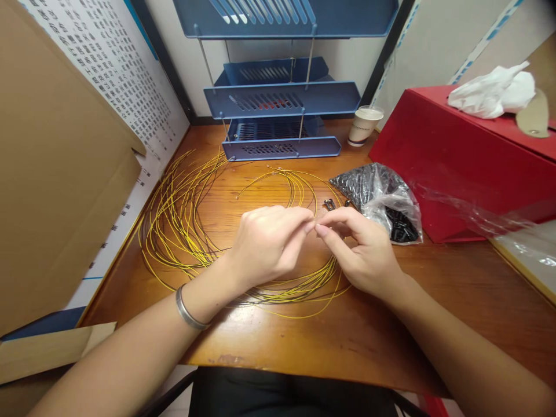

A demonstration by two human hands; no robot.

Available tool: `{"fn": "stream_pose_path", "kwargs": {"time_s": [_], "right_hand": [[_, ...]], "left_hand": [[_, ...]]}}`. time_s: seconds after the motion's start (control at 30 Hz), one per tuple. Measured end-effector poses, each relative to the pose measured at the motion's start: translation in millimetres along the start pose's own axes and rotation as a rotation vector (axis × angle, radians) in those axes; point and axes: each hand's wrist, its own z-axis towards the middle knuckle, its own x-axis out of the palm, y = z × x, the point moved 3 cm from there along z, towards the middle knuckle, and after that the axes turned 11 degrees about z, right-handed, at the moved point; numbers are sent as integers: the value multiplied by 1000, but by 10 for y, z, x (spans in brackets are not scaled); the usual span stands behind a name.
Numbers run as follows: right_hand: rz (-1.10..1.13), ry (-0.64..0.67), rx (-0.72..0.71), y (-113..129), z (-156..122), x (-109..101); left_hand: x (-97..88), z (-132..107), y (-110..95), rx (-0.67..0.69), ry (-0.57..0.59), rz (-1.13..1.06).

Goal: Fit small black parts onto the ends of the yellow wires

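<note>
My left hand (pixel 275 240) and my right hand (pixel 362 246) meet fingertip to fingertip over the wooden table. Both are closed in a pinch, thumb against forefinger. Whatever lies between the fingertips is too small and covered to make out. Beneath them runs a loose coil of thin yellow and black wires (pixel 299 289), partly hidden by the hands. A larger bundle of yellow and black wires (pixel 174 231) spreads to the left. Just beyond my right hand are a few small dark parts (pixel 329 204). A clear plastic bag (pixel 377 194) full of small black pieces lies beside them.
A blue tiered tray rack (pixel 282 149) stands at the back, with a paper cup (pixel 365 125) to its right. The red box (pixel 434 156) on the right carries crumpled white plastic (pixel 495 90). Cardboard (pixel 56 162) borders the left side; the table's front edge (pixel 278 368) is close to me.
</note>
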Motion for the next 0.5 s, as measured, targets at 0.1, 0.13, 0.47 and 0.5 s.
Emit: {"fn": "stream_pose_path", "kwargs": {"time_s": [0.1,0.13,0.47,0.5], "right_hand": [[-4,0,19,-7,-2,-3],[1,-3,30,-12,-4,-4],[36,-84,94,-7,-10,-31],[28,-88,86,0,-8,-32]], "left_hand": [[-2,6,-8,4,2,2],[1,6,-8,-4,7,3],[28,-18,15,-9,-4,36],[27,-17,16,-5,-3,36]]}}
